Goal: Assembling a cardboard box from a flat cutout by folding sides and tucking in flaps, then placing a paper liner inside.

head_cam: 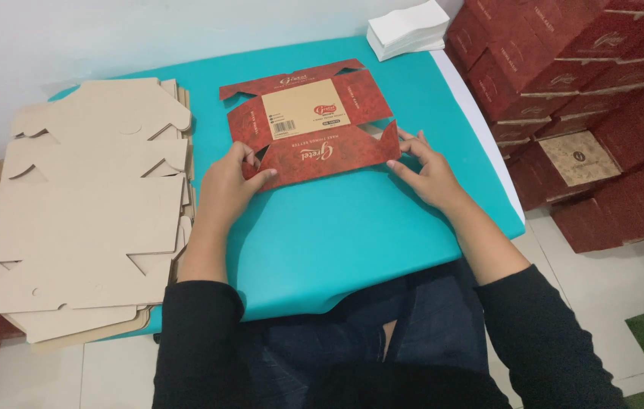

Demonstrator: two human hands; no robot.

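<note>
Where teal table ends, red boxes — white wall

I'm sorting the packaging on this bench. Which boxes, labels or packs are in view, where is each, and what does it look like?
Box blank: flat on the teal table, dark red with a tan middle panel; left hand and right hand grip its near flap.
Label: small white patch on the tan panel.
Cardboard stack: left, plain brown cut sheets.
Finished boxes: right, stacked, dark red.
White stack: far table edge.

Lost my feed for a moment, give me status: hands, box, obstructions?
Left hand and right hand gripping near corners of red box blank. Blank half-folded on teal table. Nothing in the way.
</note>
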